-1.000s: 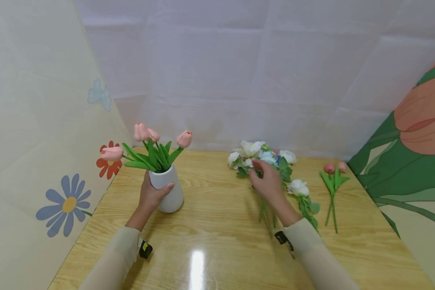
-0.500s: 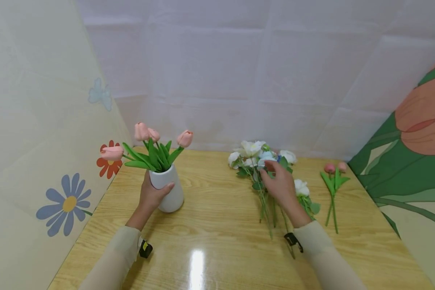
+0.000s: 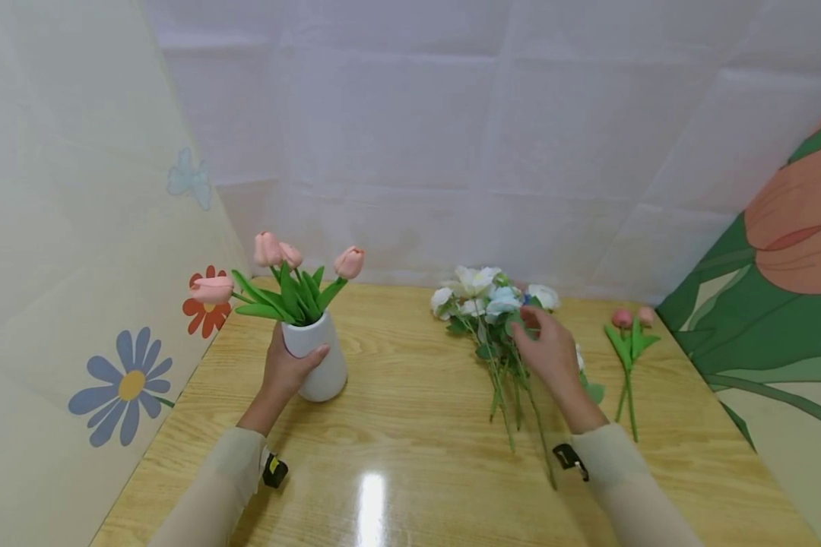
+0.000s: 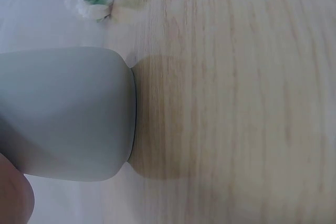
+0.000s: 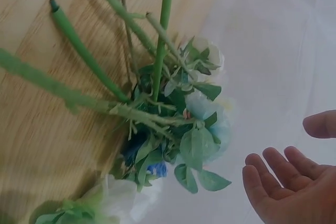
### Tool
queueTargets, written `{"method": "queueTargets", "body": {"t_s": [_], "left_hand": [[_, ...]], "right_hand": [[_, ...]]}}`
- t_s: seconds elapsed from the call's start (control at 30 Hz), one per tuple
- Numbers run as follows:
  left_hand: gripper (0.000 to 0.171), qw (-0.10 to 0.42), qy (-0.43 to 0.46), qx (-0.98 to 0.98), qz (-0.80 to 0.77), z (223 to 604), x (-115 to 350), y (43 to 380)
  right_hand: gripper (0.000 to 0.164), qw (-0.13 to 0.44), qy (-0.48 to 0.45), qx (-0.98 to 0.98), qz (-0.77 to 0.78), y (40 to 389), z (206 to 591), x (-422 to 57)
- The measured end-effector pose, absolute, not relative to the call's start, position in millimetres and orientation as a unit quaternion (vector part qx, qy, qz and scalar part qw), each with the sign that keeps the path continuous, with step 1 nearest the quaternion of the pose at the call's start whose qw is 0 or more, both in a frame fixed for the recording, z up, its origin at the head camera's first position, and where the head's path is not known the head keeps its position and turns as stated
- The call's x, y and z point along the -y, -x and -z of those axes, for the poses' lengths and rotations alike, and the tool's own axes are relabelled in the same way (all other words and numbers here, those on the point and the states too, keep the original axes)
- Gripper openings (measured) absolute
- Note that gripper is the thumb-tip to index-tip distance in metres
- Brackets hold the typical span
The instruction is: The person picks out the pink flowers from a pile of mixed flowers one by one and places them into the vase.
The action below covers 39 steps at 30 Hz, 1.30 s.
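Note:
A white vase [image 3: 327, 372] stands on the left half of the table, with several pink tulips [image 3: 267, 249] and their green leaves rising from it. My left hand [image 3: 289, 371] grips its side, thumb across the front. Over the right side of a heap of loose artificial flowers [image 3: 475, 282] hovers my right hand [image 3: 550, 351]. In the right wrist view the fingers of the right hand [image 5: 289, 182] are loosely bent, with nothing between them and the thumb. A light blue flower [image 3: 502, 302] with a long stem lies just left of that hand.
Two pink tulips [image 3: 633, 323] lie at the right of the wooden table [image 3: 410, 410]. A white flower is mostly hidden behind my right hand. Long green stems [image 3: 539, 433] point toward the front edge. A white cloth [image 3: 397, 152] hangs behind the table.
My right hand has moved rightward from the white blooms to the right side of the heap, uncovering the light blue flower and covering the white flower at right. Left hand and vase stay put.

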<state>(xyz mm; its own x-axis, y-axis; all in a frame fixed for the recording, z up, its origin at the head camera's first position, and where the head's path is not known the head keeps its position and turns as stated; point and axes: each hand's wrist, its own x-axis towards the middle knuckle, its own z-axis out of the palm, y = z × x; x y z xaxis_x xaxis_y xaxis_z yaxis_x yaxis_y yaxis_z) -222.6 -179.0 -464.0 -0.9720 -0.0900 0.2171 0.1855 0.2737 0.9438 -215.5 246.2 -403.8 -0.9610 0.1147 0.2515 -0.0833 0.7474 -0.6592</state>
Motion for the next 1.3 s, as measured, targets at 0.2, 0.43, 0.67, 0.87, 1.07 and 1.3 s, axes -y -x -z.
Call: {"method": "queueTargets", "body": {"t_s": [0.2, 0.43, 0.67, 0.87, 1.07, 1.3], "left_hand": [[0.092, 0.120, 0.030, 0.788, 0.603, 465, 179, 223], [0.091, 0.130, 0.035, 0.787, 0.603, 466, 180, 224], [0.092, 0.130, 0.040, 0.781, 0.610, 466, 180, 225], [0.092, 0.128, 0.039, 0.783, 0.607, 467, 180, 225], [0.092, 0.121, 0.037, 0.782, 0.610, 468, 180, 225], [0.092, 0.118, 0.033, 0.781, 0.612, 469, 180, 226]], "right_hand": [[0.050, 0.143, 0.018, 0.926, -0.350, 216, 405, -260], [0.048, 0.158, 0.016, 0.926, -0.342, 214, 407, -272], [0.046, 0.146, 0.027, 0.933, -0.328, 210, 407, -285], [0.049, 0.138, 0.042, 0.939, -0.314, 208, 411, -300], [0.052, 0.131, 0.058, 0.942, -0.303, 205, 415, -313], [0.053, 0.120, 0.074, 0.947, -0.288, 205, 419, -326]]}}
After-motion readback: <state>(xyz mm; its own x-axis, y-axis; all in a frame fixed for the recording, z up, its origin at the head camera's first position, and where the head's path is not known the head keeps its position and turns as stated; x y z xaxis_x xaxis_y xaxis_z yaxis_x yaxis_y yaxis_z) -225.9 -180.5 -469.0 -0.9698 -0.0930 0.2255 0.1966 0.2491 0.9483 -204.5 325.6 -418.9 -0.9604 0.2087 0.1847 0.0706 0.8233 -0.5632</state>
